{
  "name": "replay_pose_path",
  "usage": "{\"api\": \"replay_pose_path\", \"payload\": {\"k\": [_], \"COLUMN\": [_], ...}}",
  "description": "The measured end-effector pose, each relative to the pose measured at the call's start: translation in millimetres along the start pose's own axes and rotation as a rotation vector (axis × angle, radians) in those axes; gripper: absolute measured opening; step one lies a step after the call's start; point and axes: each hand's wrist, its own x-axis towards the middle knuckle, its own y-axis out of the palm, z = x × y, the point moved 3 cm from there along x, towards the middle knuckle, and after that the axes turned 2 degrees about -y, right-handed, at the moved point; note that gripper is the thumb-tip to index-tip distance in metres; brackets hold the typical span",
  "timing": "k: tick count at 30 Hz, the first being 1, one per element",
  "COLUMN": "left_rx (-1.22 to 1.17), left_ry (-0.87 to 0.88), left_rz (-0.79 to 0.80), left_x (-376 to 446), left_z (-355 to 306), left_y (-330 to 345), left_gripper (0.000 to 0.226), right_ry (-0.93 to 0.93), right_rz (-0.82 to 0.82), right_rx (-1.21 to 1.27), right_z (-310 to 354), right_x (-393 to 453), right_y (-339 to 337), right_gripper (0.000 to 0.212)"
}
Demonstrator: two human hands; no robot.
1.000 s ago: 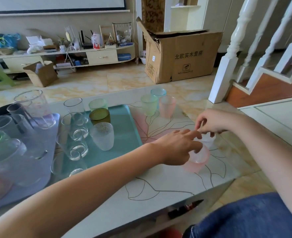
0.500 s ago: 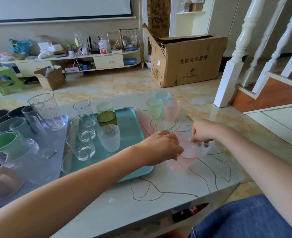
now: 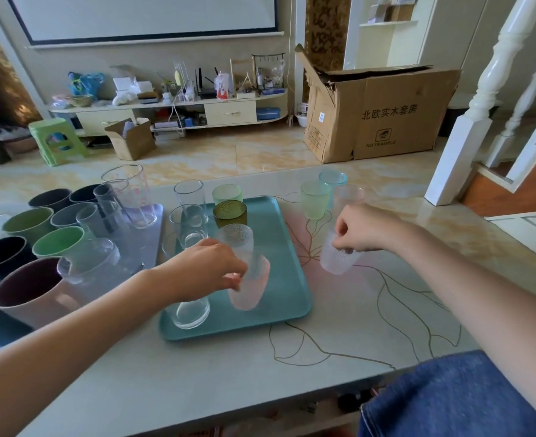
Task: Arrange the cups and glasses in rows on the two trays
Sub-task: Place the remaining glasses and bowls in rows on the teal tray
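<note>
My left hand (image 3: 208,266) grips the rim of a frosted pink cup (image 3: 250,288) held over the near part of the teal tray (image 3: 287,247). To the right of that tray, my right hand (image 3: 366,228) holds a frosted clear cup (image 3: 337,258) by its rim above the table. The teal tray carries clear glasses (image 3: 188,223), an olive green glass (image 3: 230,212), a frosted clear cup (image 3: 235,236) and a pale green cup (image 3: 227,193). A grey tray (image 3: 153,228) at the left holds several clear glasses and a measuring jug (image 3: 131,193).
Green, blue and pink frosted cups (image 3: 314,198) stand on the table beyond my right hand. Several dark, green and pink mugs (image 3: 28,287) crowd the left edge. A cardboard box (image 3: 383,115) and a stair post (image 3: 462,134) stand on the floor behind.
The two nested cups were pulled apart. My left hand carried the pink one left over the teal tray, while my right hand keeps the clear one above the table.
</note>
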Motion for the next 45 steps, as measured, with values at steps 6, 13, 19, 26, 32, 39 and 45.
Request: {"api": "replay_pose_path", "payload": {"k": [6,13,19,26,32,39,45], "left_rx": [-0.057,-0.087,-0.099,-0.101,-0.087,-0.169,-0.374], "left_ry": [-0.067,-0.042,-0.049,-0.058,-0.058,-0.079,-0.191], "left_rz": [0.082,0.071,0.069,0.095,0.114,0.129,0.034], "left_x": [-10,-17,-18,-19,-18,-18,5], "left_z": [6,9,10,11,11,14,22], "left_y": [14,12,11,11,10,6,-35], "left_gripper": [0.020,0.021,0.024,0.024,0.025,0.035,0.031], "right_ry": [-0.206,-0.448,-0.461,-0.454,-0.465,-0.434,-0.273], "right_rz": [-0.041,0.053,0.147,0.247,0.253,0.296,0.053], "right_rx": [0.014,-0.209,-0.241,-0.179,-0.181,0.012,0.371], "right_z": [44,85,91,91,91,86,41], "right_x": [-1,-10,-9,-14,-14,-10,12], "right_y": [-3,18,28,33,33,28,-16], "right_gripper": [0.023,0.027,0.012,0.014,0.015,0.024,0.025]}}
